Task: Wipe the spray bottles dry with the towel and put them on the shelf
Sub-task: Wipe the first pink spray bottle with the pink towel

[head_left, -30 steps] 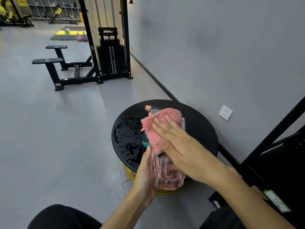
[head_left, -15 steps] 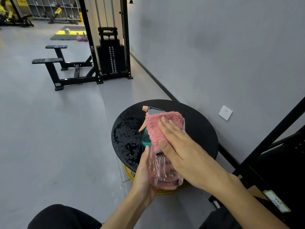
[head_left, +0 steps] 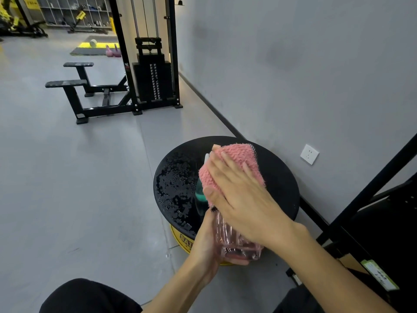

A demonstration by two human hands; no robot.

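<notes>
My left hand (head_left: 206,242) grips the base of a clear pink spray bottle (head_left: 234,242), held above the near edge of a round black table (head_left: 279,190). A pink towel (head_left: 234,163) is draped over the bottle's spray head, and my right hand (head_left: 239,195) presses it there with the fingers spread. The towel hides almost the whole head; only a pale tip (head_left: 206,157) pokes out at its left. A teal bottle part (head_left: 199,193) shows just left of the towel. The black shelf frame (head_left: 370,193) rises at the right.
Water drops cover the left part of the black table top. A yellow base (head_left: 182,239) sits under the table. A grey wall with a white socket (head_left: 309,154) is close on the right. A black cable weight machine (head_left: 153,75) and its bench (head_left: 67,83) stand farther back on the grey floor.
My right hand has slid the towel up and over the spray head; the nozzle and trigger that showed before are now almost fully covered. The left hand keeps the bottle in place.
</notes>
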